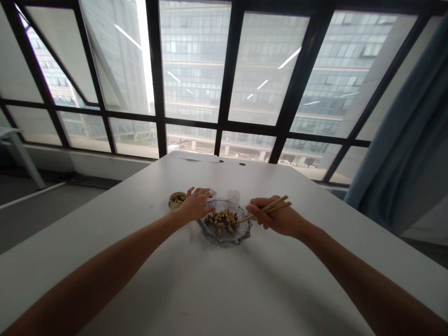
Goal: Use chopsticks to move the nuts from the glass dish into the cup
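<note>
White table (224, 284), glass bowl (227, 241) set btwn L hand (194, 205) & R hand (278, 218)

Mid-table, straight ahead, the bowl is flanked on both sides. Its L rim is overlapped by the L hand, held palm-down w/ fingers loosely spread; nothing is seen gripped there, & contact w/ the glass can't be confirmed. Just beyond the opp. rim the R hand is held, curled firmly round the chopsticks (278, 204). On the L hand's outer side a small pot (171, 205) is placed, part-filled w/ small pieces. The chopsticks' long axis is angled down & inward, R to L, so the tips are brought to the R edge of the peanut-like bits (224, 218), heaped mid-bowl. By palm, the L hand is judged nearer; by tool, the heap is met from the R only.
</note>
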`<state>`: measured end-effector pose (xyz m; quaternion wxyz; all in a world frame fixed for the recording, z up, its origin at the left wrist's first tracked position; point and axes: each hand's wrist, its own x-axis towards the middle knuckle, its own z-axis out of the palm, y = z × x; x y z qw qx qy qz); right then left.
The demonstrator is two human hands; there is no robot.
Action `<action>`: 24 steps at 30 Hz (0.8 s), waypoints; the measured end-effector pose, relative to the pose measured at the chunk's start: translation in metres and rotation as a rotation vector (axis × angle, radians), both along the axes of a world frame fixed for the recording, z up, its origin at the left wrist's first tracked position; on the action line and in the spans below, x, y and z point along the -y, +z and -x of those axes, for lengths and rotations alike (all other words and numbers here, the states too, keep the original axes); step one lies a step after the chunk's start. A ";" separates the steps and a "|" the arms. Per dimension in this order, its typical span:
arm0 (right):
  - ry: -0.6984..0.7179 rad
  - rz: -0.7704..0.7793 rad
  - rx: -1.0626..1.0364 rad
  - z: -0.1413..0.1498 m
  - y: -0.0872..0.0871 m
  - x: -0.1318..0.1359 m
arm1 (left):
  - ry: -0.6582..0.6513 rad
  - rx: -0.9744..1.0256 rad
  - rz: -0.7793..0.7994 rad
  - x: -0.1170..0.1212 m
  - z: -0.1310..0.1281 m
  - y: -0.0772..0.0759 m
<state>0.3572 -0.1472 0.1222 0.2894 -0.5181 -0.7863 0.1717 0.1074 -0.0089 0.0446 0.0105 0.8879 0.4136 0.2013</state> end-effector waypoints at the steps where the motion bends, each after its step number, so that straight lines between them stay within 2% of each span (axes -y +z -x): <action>1: 0.001 -0.002 0.006 0.000 0.001 0.000 | 0.002 -0.002 0.001 0.000 0.000 0.000; 13: 0.034 0.008 0.009 0.005 0.001 -0.002 | 0.012 -0.041 0.009 0.002 -0.001 0.002; 24: 0.043 0.023 0.181 0.008 0.013 -0.001 | 0.018 -0.072 0.006 0.005 -0.002 0.004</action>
